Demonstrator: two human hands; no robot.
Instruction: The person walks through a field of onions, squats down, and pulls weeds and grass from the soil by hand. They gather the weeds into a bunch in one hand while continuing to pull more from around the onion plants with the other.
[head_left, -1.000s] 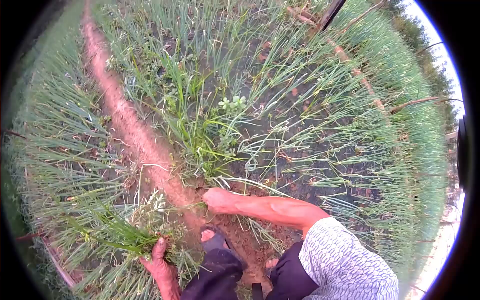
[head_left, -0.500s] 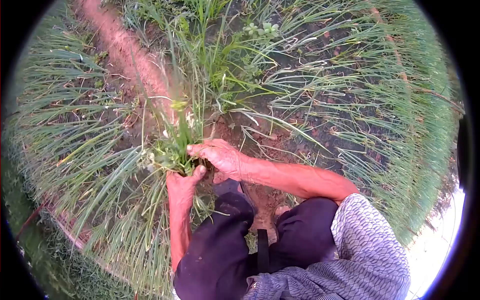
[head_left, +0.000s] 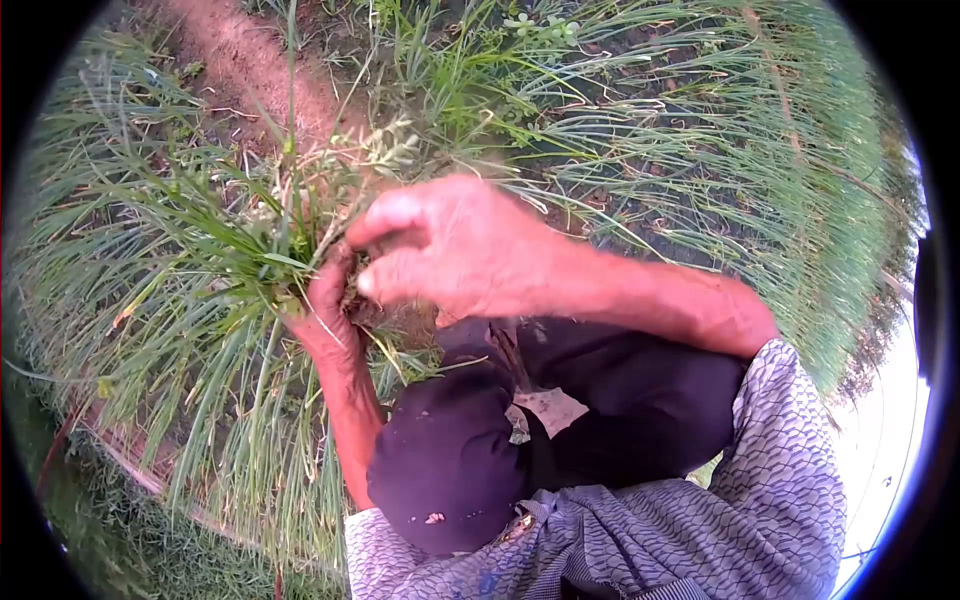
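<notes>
My left hand (head_left: 328, 318) is closed round a bunch of pulled weeds (head_left: 275, 245), grassy green blades mixed with leafy stems. Brown, soil-covered roots (head_left: 352, 300) stick out of the bunch on its right side, by my left thumb. Just right of these roots is my right hand (head_left: 470, 245), slightly blurred, its thumb and forefinger apart with a gap between them. Its fingertips point at the bunch, and nothing shows between them.
Rows of long green onion-like plants (head_left: 640, 150) spread to both sides. Bare reddish soil (head_left: 255, 70) runs up the upper left. Grassy weeds (head_left: 450, 85) grow ahead. My bent knees (head_left: 450, 455) in dark trousers are close below my hands.
The bunch in my left hand has moved left and up a little. My right hand has come off the bunch, risen nearer the camera and spread its fingers.
</notes>
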